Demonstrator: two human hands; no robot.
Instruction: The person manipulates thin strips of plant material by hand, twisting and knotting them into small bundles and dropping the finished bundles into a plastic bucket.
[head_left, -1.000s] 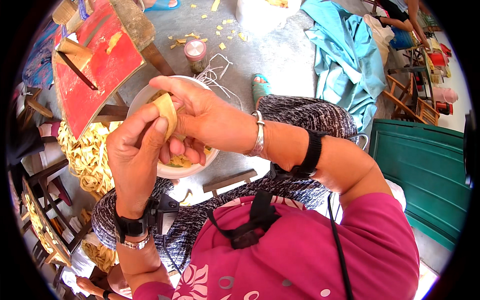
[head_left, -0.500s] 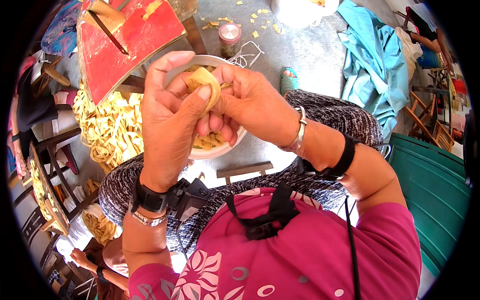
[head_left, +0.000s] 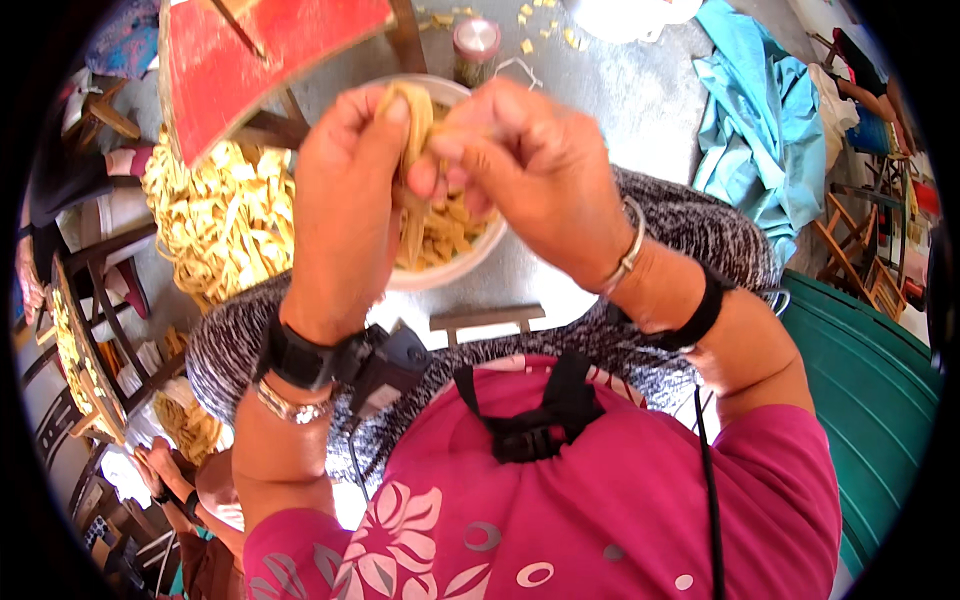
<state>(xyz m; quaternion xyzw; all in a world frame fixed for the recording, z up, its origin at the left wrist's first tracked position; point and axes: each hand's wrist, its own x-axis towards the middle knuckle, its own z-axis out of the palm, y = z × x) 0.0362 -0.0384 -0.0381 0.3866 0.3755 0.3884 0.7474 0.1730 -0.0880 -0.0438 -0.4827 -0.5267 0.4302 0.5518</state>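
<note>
Over a white basin (head_left: pixel 488 245), my left hand (head_left: pixel 345 195) is closed, pinching a pale yellow flat strip (head_left: pixel 414 115) that looks like bean curd sheet. The strip loops over near my thumb, and its lower part hangs below my fingers. Right beside it, my right hand (head_left: pixel 548 170) is closed in a pinch, with a yellow end of the strip showing at its fingertips. Motion blurs those fingers a little. Short yellow pieces (head_left: pixel 450 235) lie in the basin, partly hidden by my hands.
A heap of yellow strips (head_left: pixel 225 225) lies left of the basin, below a red-topped table (head_left: pixel 260 60). Beyond the basin stands a lidded jar (head_left: pixel 475 45). Blue cloth (head_left: pixel 765 130) and a green plastic surface (head_left: pixel 860 400) are on the right. Another person's hands (head_left: pixel 165 470) show lower left.
The strip was bunched into a loop between both hands; now its length hangs down from my left hand. My right hand has drawn slightly away to the right.
</note>
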